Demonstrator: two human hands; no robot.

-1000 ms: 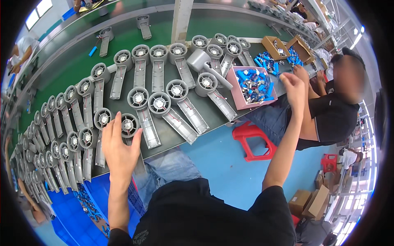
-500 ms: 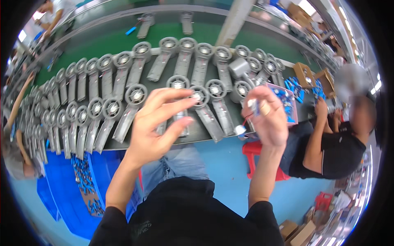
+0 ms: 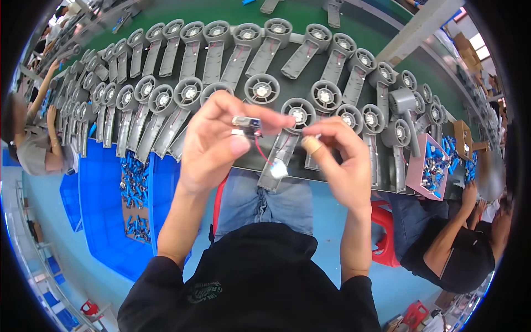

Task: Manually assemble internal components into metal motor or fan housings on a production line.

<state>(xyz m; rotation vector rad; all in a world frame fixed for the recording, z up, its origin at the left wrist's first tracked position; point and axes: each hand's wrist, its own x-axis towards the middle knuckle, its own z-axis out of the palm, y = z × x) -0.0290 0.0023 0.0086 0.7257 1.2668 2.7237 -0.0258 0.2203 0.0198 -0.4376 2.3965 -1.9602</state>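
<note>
My left hand [image 3: 207, 144] pinches a small circuit board [image 3: 251, 123] with a silvery metal part, between thumb and fingers. A thin red wire [image 3: 262, 148] hangs from the board down to a small white piece [image 3: 278, 169]. My right hand [image 3: 345, 169] is raised just to the right, its thumb and forefinger tips almost together; what they hold, if anything, is not clear. A tan band [image 3: 311, 145] wraps a digit there. Under both hands lies a grey handheld-fan housing [image 3: 298, 114] with a round grille, its handle toward me.
Rows of similar grey fan housings [image 3: 191, 34] cover the bench, with a green belt [image 3: 354, 30] behind. A pink box [image 3: 425, 171] of blue parts stands at right, near a seated co-worker [image 3: 453, 249]. Blue bins [image 3: 105, 210] sit below left, beside a red stool [image 3: 384, 235].
The board with its wires has passed from my right hand to my left. Both hands have come closer together, and the view has swung, bringing the bench's right part lower.
</note>
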